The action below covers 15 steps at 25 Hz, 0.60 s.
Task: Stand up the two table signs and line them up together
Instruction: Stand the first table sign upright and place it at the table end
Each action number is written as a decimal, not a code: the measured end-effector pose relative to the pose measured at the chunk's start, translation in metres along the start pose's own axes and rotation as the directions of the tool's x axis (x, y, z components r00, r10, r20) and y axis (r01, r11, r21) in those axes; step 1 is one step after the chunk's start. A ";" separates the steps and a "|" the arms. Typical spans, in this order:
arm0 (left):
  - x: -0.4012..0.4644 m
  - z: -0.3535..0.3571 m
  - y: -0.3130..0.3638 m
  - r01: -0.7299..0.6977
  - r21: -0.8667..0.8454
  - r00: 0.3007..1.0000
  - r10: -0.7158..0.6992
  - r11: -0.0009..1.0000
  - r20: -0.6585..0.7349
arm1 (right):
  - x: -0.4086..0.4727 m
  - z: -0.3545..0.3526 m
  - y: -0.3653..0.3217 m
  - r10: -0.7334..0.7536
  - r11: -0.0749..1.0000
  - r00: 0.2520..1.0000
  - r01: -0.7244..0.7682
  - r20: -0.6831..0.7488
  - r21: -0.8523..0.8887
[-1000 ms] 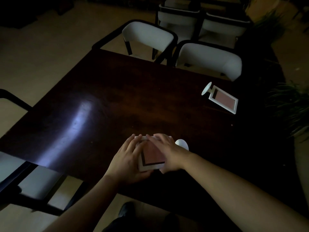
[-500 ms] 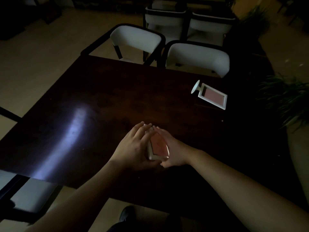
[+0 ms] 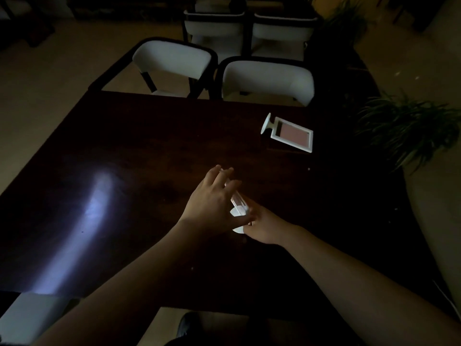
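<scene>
At the centre of the frame both hands hold the near sign [image 3: 239, 204], a white-framed table sign seen almost edge-on, its round base low by the right hand. The left hand [image 3: 213, 202] covers its left face with fingers spread along the frame; the right hand [image 3: 264, 227] grips it from the lower right. In the upper right of the dark table [image 3: 129, 151] the far sign [image 3: 290, 133] lies flat, pink panel up, base pointing left, well apart from the hands.
</scene>
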<state>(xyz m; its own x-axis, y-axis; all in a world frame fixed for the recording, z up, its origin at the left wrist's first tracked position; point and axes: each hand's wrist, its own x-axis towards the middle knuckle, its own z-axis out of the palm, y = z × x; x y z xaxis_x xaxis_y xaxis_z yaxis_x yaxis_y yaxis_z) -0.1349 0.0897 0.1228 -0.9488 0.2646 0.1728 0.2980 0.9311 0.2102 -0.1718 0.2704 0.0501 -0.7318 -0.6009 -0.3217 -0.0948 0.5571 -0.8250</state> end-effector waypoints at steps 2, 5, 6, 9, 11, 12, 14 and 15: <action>0.005 0.001 0.005 0.021 0.014 1.000 -0.021 1.000 -0.007 | -0.001 -0.003 0.005 0.076 0.997 0.996 -0.077 -0.037 -0.004; 0.012 0.002 0.007 0.017 -0.008 1.000 -0.017 1.000 -0.012 | -0.002 -0.008 0.015 0.119 0.992 0.985 -0.112 -0.127 0.059; 0.013 0.002 0.005 0.011 -0.020 1.000 -0.012 1.000 -0.013 | -0.002 -0.010 0.016 0.134 0.990 0.978 -0.124 -0.159 0.075; 0.011 0.005 -0.004 0.031 -0.064 0.999 -0.034 0.997 -0.041 | 0.000 -0.019 0.021 0.146 0.986 0.961 -0.123 -0.235 0.110; 0.005 0.011 -0.012 0.086 -0.109 0.994 -0.092 0.990 -0.055 | 0.004 -0.024 0.022 0.180 0.978 0.946 -0.143 -0.270 0.151; 0.000 0.014 -0.016 0.122 -0.123 0.990 -0.129 0.985 -0.048 | 0.006 -0.027 0.022 0.201 0.974 0.936 -0.161 -0.289 0.157; -0.010 0.023 -0.024 0.202 -0.131 0.979 -0.204 0.971 -0.008 | 0.008 -0.032 0.024 0.195 0.976 0.928 -0.150 -0.317 0.158; -0.015 0.029 -0.028 0.236 -0.129 0.972 -0.235 0.963 0.024 | 0.009 -0.034 0.026 0.190 0.976 0.928 -0.144 -0.321 0.161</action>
<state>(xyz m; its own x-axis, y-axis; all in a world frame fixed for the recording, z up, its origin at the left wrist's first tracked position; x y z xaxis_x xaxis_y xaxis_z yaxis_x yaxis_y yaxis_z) -0.1318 0.0673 0.0863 -0.9945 0.0438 0.0956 0.0761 0.9271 0.3671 -0.2036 0.2990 0.0409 -0.9138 -0.2675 -0.3055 0.1215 0.5379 -0.8342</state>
